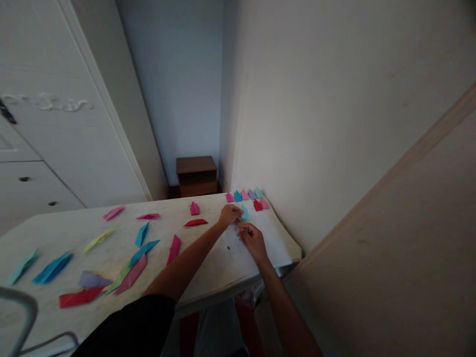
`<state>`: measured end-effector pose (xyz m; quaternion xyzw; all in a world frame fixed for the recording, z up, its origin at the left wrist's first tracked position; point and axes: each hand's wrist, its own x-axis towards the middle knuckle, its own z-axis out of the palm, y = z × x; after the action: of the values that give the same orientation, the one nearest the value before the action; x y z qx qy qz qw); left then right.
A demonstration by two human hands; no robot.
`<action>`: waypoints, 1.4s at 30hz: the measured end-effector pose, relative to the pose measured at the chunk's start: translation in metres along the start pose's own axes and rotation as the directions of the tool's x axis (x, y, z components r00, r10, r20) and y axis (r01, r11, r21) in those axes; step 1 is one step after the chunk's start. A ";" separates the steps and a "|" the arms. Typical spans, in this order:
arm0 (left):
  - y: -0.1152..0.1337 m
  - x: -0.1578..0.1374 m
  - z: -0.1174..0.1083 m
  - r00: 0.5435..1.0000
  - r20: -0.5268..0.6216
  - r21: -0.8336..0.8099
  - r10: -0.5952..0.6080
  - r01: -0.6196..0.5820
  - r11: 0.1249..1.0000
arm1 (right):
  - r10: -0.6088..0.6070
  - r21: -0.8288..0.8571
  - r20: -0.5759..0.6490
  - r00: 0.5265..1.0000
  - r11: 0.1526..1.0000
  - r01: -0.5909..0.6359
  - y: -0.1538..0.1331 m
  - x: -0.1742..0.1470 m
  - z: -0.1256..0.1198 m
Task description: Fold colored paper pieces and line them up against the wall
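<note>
My left hand (pixel 230 214) is over the table's right part, its fingers closed at the edge of a light blue folded paper piece (pixel 244 212). Just below and to the right, my right hand (pixel 253 240) has thumb and fingers pinched together; anything between them is too small to make out. Beyond the hands stand small folded papers in a row: a pink one (pixel 229 197), a blue one (pixel 238 196), a lilac one (pixel 252 194) and others. A red folded paper (pixel 258 205) sits in front of them. A small dark speck (pixel 228 247) lies near my right hand.
Long folded paper strips lie across the table's left, among them a red one (pixel 81 297), a blue one (pixel 53 268) and a yellow one (pixel 99 240). A wall (pixel 316 124) borders the right side. A metal tube frame (pixel 31 302) juts in at lower left.
</note>
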<state>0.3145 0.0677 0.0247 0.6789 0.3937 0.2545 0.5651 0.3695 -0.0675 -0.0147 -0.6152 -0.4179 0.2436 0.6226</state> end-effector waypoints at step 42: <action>-0.006 0.034 0.033 0.969 0.058 0.509 0.240 -0.235 0.828 | 0.008 -0.030 0.075 0.997 1.000 -0.006 -0.006 -0.002 0.001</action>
<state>0.3581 0.0773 0.0082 0.8471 0.3619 0.2117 0.3264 0.3659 -0.0695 -0.0092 -0.6163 -0.4425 0.2624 0.5962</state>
